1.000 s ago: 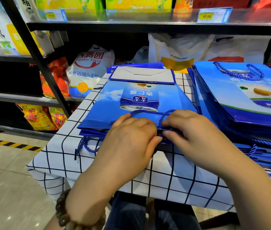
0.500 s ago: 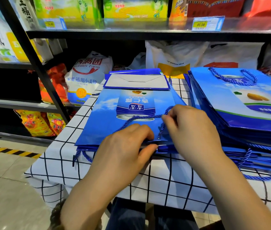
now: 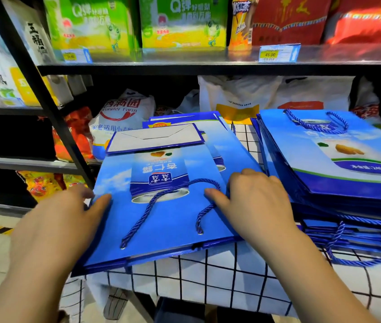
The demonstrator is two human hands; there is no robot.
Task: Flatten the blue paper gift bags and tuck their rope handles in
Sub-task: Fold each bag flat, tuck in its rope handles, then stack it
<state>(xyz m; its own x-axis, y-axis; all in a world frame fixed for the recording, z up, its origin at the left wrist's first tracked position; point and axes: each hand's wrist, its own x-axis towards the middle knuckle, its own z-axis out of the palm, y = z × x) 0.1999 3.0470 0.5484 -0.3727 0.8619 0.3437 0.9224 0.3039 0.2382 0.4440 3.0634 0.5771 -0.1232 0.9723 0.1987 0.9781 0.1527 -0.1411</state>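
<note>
Your left hand and right hand each pinch a side edge of the flat blue bag, thumbs on top. It lies on other bags at the tabletop edge nearest you, with its rope handle loose across its face.

I'm reading "45.00" on the shelf price tag, upper right, and "Wonder Farm" on the white sack, centre left.
</note>
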